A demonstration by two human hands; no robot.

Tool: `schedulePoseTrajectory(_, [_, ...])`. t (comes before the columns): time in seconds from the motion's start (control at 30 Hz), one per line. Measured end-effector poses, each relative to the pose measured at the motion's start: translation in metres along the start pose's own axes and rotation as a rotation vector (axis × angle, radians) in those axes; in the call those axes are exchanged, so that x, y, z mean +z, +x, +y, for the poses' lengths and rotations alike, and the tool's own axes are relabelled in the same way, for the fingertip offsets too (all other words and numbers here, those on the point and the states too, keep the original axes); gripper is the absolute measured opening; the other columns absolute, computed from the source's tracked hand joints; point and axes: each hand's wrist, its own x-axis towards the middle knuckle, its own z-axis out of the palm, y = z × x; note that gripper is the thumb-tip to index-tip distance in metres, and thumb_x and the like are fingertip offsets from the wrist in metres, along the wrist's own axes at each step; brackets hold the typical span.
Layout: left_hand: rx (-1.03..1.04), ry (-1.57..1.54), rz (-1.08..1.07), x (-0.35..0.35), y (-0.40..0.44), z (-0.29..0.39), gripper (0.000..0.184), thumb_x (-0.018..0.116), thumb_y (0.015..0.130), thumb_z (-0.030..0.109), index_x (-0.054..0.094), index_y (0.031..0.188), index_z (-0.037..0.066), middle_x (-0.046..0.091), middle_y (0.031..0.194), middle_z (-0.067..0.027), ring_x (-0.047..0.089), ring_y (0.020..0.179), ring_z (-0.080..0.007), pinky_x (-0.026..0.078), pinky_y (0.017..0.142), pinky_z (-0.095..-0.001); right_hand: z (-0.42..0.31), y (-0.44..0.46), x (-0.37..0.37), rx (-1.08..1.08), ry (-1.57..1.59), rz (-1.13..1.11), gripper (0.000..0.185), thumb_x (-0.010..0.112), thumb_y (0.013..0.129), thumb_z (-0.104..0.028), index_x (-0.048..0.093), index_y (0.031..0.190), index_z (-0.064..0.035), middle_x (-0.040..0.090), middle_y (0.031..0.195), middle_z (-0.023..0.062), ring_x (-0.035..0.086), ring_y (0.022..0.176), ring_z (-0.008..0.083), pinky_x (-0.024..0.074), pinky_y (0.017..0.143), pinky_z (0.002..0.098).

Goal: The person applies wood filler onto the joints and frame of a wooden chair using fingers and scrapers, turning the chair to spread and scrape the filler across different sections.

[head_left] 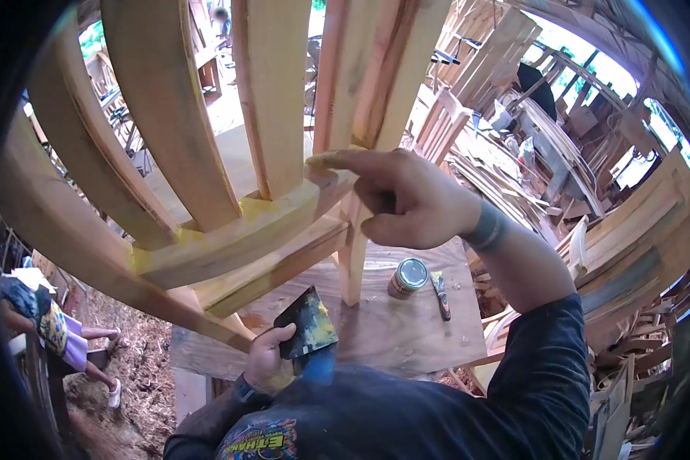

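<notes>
My left hand (267, 360) grips a flat black plate (308, 322) smeared with yellow paste, held low in front of my chest. A blue flat piece (319, 366) shows just under it; whether it is separate I cannot tell. My right hand (418, 201) reaches to the wooden chair (238, 238), index finger stretched out and the other fingers curled. Its fingertip touches the curved rail near the foot of a back slat (276, 100). Yellow paste marks several slat joints along that rail. No tool shows in the right hand.
The chair stands over a wooden tabletop (391, 337). On it are a lidded jar (408, 277) and a putty knife (441, 296) with a dark handle. Stacked boards (629, 245) fill the right side. Another person (65, 330) is at the lower left.
</notes>
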Motion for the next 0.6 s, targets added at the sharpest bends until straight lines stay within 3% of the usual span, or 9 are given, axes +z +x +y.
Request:
schedulePoseTrajectory(0.1, [0.005,0.033,-0.023,0.007,0.003,0.000,0.043,0.056,0.100,0.014,0.055,0.137,-0.007,0.070,0.124,-0.0197,0.070,0.112,-0.0326,0.055,0.102,-0.0466,0.005,0.006,0.018,0.126,0.365,-0.019,0.078,0.063,0.080,0.001,0.037,0.153,0.0076,0.043,0.070,0.0018,0.042,0.063,0.0096,0.0369,0.055,0.0294])
schedulePoseTrajectory(0.3, [-0.053,0.021,-0.055,-0.004,-0.001,0.006,0.041,0.055,0.100,0.014,0.056,0.135,-0.007,0.070,0.123,-0.0193,0.071,0.110,-0.0325,0.056,0.102,-0.0472,-0.008,-0.002,0.039,0.213,0.336,0.051,0.085,0.063,0.079,0.002,0.030,0.157,0.0075,0.040,0.066,0.0011,0.041,0.061,0.0093,0.0353,0.055,0.0299])
schedulePoseTrajectory(0.4, [-0.111,-0.006,-0.064,-0.019,-0.001,0.010,0.038,0.055,0.100,0.014,0.059,0.132,-0.006,0.071,0.120,-0.0186,0.072,0.108,-0.0324,0.057,0.101,-0.0468,-0.013,-0.004,0.050,0.238,0.382,0.091,0.092,0.065,0.080,0.006,0.024,0.163,0.0002,0.042,0.064,-0.0027,0.041,0.056,0.0056,0.0330,0.054,0.0271])
schedulePoseTrajectory(0.6, [-0.165,0.030,-0.076,-0.021,-0.004,0.018,0.033,0.057,0.100,0.015,0.064,0.125,-0.004,0.075,0.112,-0.0160,0.074,0.101,-0.0287,0.059,0.095,-0.0428,-0.040,-0.010,0.060,0.350,0.219,0.197,0.090,0.063,0.079,0.006,0.029,0.162,-0.0008,0.038,0.059,-0.0055,0.038,0.052,0.0044,0.0289,0.051,0.0273])
